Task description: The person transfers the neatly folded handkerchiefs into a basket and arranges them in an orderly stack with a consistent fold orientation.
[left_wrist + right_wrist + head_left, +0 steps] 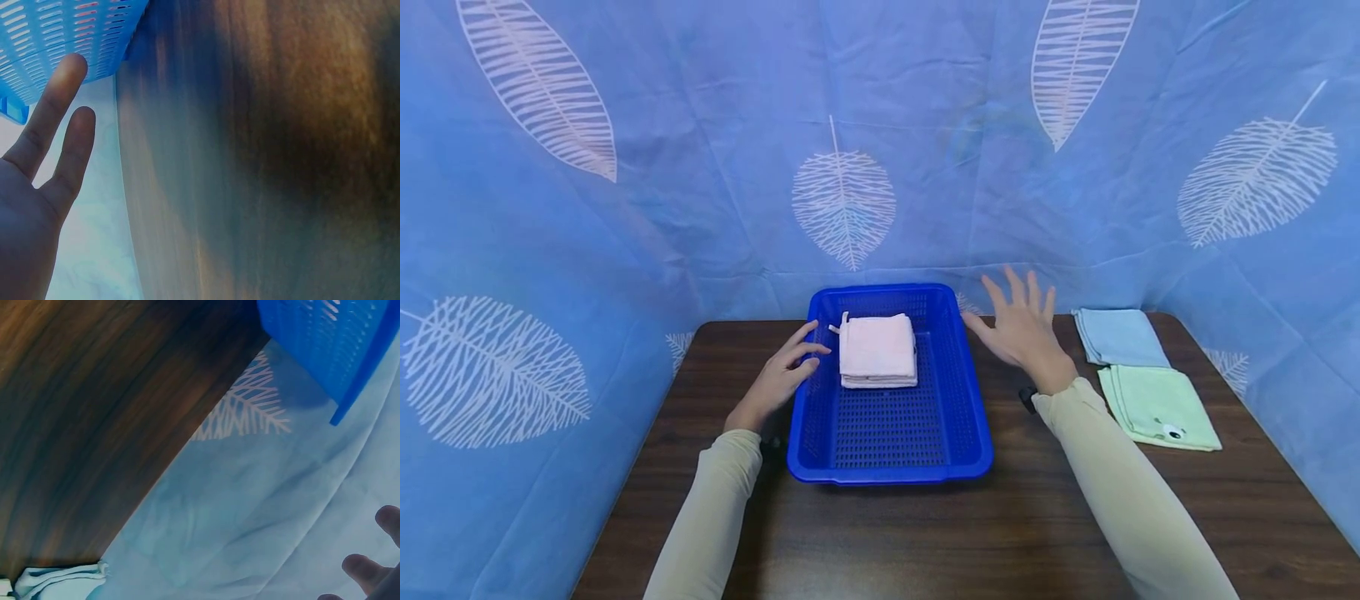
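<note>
A blue plastic basket (891,475) with slotted walls stands on the dark table. Inside it, toward the back left, lies a folded pale pink towel (877,348) with a small hanging loop. My left hand (778,375) is at the basket's left side, fingers loosely extended near the rim; whether they touch it I cannot tell. In the left wrist view two fingers (53,106) of that hand stretch toward the slotted wall. Right of the basket my right hand (1018,329) is raised with spread fingers, holding nothing.
A folded light blue towel (1123,337) and a folded light green towel (1161,406) with an eye design lie at the table's right side. The brown wooden table (880,542) backs onto a blue cloth (940,192) with white leaf prints, which also hangs at both sides.
</note>
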`<control>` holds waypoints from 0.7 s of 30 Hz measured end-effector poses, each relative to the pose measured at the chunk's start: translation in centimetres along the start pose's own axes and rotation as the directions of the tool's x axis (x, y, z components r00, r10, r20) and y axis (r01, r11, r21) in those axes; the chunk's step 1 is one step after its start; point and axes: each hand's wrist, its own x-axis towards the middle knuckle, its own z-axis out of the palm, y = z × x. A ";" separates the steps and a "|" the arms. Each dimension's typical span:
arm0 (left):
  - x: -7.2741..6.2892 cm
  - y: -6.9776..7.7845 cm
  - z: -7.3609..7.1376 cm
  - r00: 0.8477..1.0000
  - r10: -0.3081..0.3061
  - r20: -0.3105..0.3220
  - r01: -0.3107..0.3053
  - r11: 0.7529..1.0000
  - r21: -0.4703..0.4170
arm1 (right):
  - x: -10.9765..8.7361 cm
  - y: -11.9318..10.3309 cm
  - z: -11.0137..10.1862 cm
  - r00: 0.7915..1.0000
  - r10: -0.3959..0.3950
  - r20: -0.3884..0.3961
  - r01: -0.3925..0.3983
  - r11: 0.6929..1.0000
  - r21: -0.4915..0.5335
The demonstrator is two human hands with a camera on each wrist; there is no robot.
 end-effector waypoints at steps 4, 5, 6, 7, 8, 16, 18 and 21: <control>-0.1 -0.2 0.1 1.000 0.005 -0.011 -0.005 1.000 -0.010 | -0.2 1.0 0.2 1.000 0.011 0.013 -0.011 1.000 0.010; -0.1 -0.2 0.1 1.000 0.006 -0.012 -0.006 1.000 -0.009 | -0.3 1.2 0.1 1.000 0.016 0.017 -0.016 1.000 0.012; -0.1 -0.2 0.2 1.000 0.007 -0.014 -0.007 1.000 -0.006 | -0.4 1.5 0.1 1.000 0.022 0.023 -0.022 1.000 0.011; 0.0 -0.3 0.2 1.000 0.008 -0.016 -0.008 1.000 -0.004 | -0.5 1.7 0.0 0.999 0.026 0.026 -0.026 1.000 0.018; 0.0 -0.3 0.2 1.000 0.008 -0.018 -0.008 1.000 -0.003 | -0.5 1.9 0.0 0.999 0.029 0.029 -0.029 0.999 0.021; 0.0 -0.3 0.2 1.000 0.004 -0.017 -0.004 1.000 0.006 | -1.5 3.6 -0.1 0.998 0.042 0.057 -0.045 0.998 0.049; 0.0 -0.3 0.2 1.000 0.001 -0.019 -0.001 1.000 0.005 | -1.7 4.0 -0.1 0.997 0.045 0.056 -0.047 0.998 0.052; 0.0 -0.4 0.2 1.000 0.003 -0.020 -0.003 1.000 0.005 | -1.9 4.6 -0.1 0.996 0.056 0.062 -0.059 0.997 0.047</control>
